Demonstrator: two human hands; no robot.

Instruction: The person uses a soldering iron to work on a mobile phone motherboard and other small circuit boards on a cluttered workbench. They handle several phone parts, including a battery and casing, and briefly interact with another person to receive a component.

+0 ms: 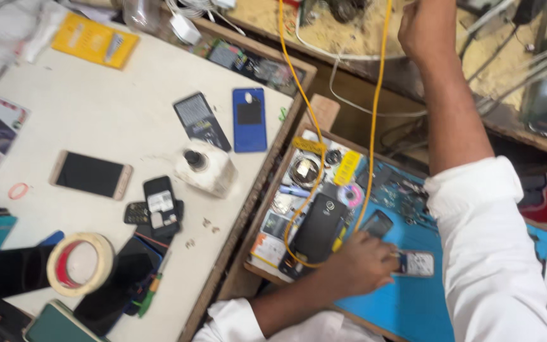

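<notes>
The right hand [427, 28] is raised far up by the yellow cable [375, 107], its fingers out of view, so I cannot tell its grip. The left hand [361, 263] rests curled on the blue mat [406, 304], fingertips touching the small keypad phone [416, 263] just beside it.
</notes>
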